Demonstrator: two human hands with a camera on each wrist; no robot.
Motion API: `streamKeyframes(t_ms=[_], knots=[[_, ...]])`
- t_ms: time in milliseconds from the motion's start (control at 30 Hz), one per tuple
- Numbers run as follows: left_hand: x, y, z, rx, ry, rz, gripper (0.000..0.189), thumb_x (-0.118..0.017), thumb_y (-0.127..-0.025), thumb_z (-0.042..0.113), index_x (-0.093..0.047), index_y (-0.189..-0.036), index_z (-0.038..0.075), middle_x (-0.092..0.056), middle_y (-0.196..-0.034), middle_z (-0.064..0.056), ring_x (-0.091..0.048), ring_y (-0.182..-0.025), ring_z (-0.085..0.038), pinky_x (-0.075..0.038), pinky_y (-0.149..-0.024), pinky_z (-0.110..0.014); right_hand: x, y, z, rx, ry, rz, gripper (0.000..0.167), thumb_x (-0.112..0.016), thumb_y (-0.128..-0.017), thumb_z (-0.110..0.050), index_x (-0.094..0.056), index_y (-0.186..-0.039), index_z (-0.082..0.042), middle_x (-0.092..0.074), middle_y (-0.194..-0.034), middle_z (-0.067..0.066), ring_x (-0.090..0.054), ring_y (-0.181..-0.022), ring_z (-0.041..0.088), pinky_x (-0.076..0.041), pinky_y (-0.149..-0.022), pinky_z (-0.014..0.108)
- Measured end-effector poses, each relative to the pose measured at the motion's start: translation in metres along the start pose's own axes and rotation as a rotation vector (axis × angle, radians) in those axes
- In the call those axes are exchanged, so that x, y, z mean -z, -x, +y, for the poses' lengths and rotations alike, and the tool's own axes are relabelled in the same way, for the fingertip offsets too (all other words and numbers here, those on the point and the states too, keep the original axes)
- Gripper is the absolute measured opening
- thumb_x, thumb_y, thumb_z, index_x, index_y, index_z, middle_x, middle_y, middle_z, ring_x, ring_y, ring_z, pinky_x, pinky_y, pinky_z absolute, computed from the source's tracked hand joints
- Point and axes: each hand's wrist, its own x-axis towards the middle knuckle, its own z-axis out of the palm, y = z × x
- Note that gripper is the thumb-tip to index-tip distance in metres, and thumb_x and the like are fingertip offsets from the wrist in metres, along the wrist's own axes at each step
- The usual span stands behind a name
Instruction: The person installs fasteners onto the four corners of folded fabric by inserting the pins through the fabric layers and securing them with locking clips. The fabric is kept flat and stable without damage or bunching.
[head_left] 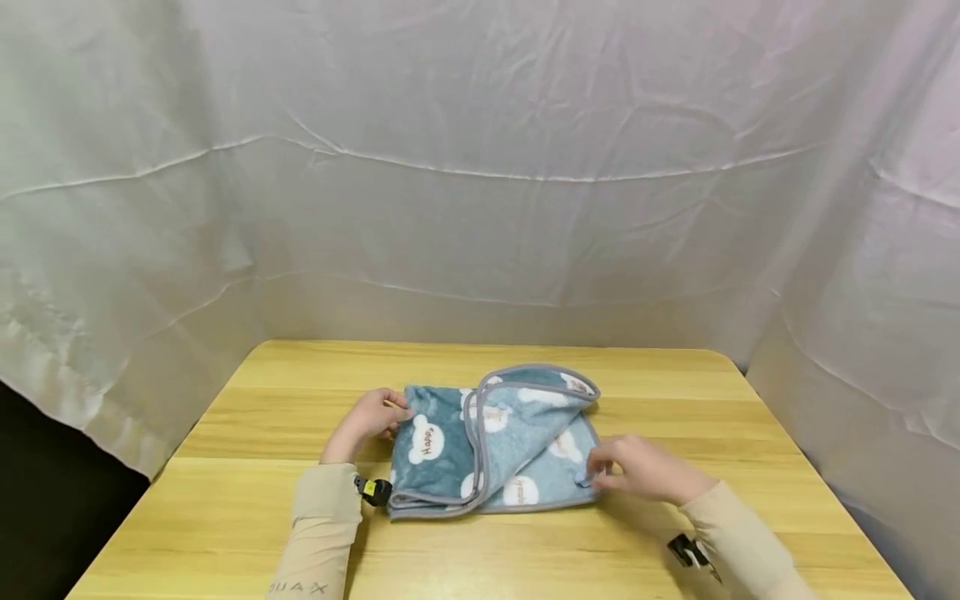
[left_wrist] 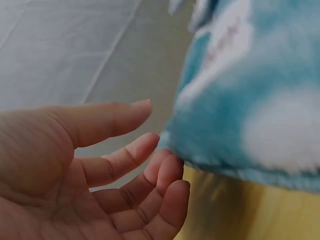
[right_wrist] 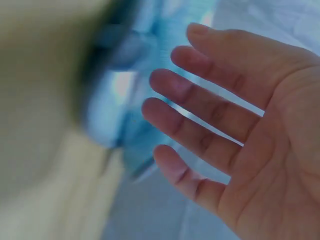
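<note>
A fleecy blue blanket (head_left: 438, 450) with white bear-head patches and grey piping lies folded on the table. Its darker teal part is on the left; a lighter flap is turned over on the right, its upper right corner folded back. My left hand (head_left: 380, 414) is at the blanket's left edge. In the left wrist view, the left hand (left_wrist: 120, 170) has thumb and fingers apart, fingertips right at the teal edge. My right hand (head_left: 637, 468) is at the lower right edge. Seen from the right wrist, the right hand (right_wrist: 225, 115) has loosely bent, spread fingers with nothing between them.
The wooden table (head_left: 480, 567) has rounded far corners. Pale grey curtains (head_left: 525, 233) hang behind it and at both sides. A small black wrist device (head_left: 373, 490) is at the left cuff, another black device (head_left: 684, 550) at the right cuff.
</note>
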Motion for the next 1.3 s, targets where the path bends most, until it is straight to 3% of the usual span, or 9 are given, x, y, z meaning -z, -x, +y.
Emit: streamKeyframes(t_ms=[133,267,400,600,700,933,1300], knots=[[-0.002,-0.004,-0.009,0.030,-0.014,0.026,0.023,-0.068,-0.090,0.009,-0.056,-0.106,-0.003,-0.056,-0.087,-0.008,-0.055,-0.070,-0.016,-0.049,-0.062,-0.029,0.019,-0.036,-0.003,0.046,0.001,0.058,0.015,-0.071,-0.087,-0.014,-0.071,-0.100,-0.007,-0.072,-0.096,0.003,-0.066,-0.085,0.015,-0.056,-0.077,0.032],[-0.005,-0.006,-0.014,0.034,-0.009,0.027,0.024,-0.069,-0.088,0.009,-0.056,-0.105,-0.002,-0.056,-0.089,-0.009,-0.055,-0.070,-0.016,-0.047,-0.061,-0.028,0.030,-0.078,-0.004,0.004,0.011,0.062,0.031,-0.069,-0.090,-0.019,-0.066,-0.117,-0.004,-0.069,-0.115,0.009,-0.065,-0.106,0.026,-0.052,-0.092,0.043],[-0.009,-0.008,-0.015,0.035,0.000,0.030,0.025,-0.070,-0.088,0.010,-0.057,-0.105,-0.002,-0.057,-0.090,-0.009,-0.055,-0.070,-0.016,-0.045,-0.061,-0.027,0.025,-0.118,0.002,-0.063,0.013,0.006,0.043,-0.067,-0.093,-0.022,-0.057,-0.133,-0.008,-0.060,-0.132,0.011,-0.054,-0.125,0.032,-0.044,-0.104,0.049],[-0.012,-0.012,-0.015,0.044,0.011,0.030,0.023,-0.070,-0.088,0.012,-0.058,-0.103,0.000,-0.058,-0.089,-0.007,-0.054,-0.073,-0.016,-0.044,-0.063,-0.026,0.004,-0.165,0.011,-0.080,0.062,-0.131,0.051,-0.063,-0.095,-0.024,-0.048,-0.144,-0.016,-0.048,-0.146,0.010,-0.042,-0.138,0.032,-0.036,-0.111,0.050],[-0.015,-0.015,-0.016,0.049,0.021,0.026,0.021,-0.071,-0.087,0.012,-0.058,-0.100,0.002,-0.058,-0.087,-0.006,-0.054,-0.072,-0.016,-0.044,-0.063,-0.026,-0.004,-0.179,0.015,-0.092,0.060,-0.200,0.050,-0.062,-0.096,-0.020,-0.048,-0.144,-0.017,-0.049,-0.146,0.009,-0.042,-0.138,0.030,-0.036,-0.111,0.049],[-0.016,-0.013,-0.016,0.060,0.006,0.019,0.018,-0.069,-0.088,0.013,-0.059,-0.098,0.003,-0.058,-0.086,-0.004,-0.054,-0.074,-0.014,-0.044,-0.065,-0.024,-0.006,-0.196,0.019,-0.106,-0.097,-0.390,0.043,-0.059,-0.092,-0.008,-0.057,-0.135,-0.007,-0.059,-0.137,0.011,-0.054,-0.128,0.028,-0.043,-0.106,0.041],[-0.009,-0.016,-0.017,0.052,0.017,0.026,0.021,-0.070,-0.088,0.012,-0.059,-0.102,0.001,-0.057,-0.086,-0.005,-0.053,-0.072,-0.016,-0.043,-0.063,-0.026,-0.001,-0.208,0.019,-0.215,-0.122,-0.498,0.052,-0.056,-0.087,-0.005,-0.054,-0.139,-0.013,-0.053,-0.142,0.010,-0.048,-0.133,0.027,-0.040,-0.109,0.041]])
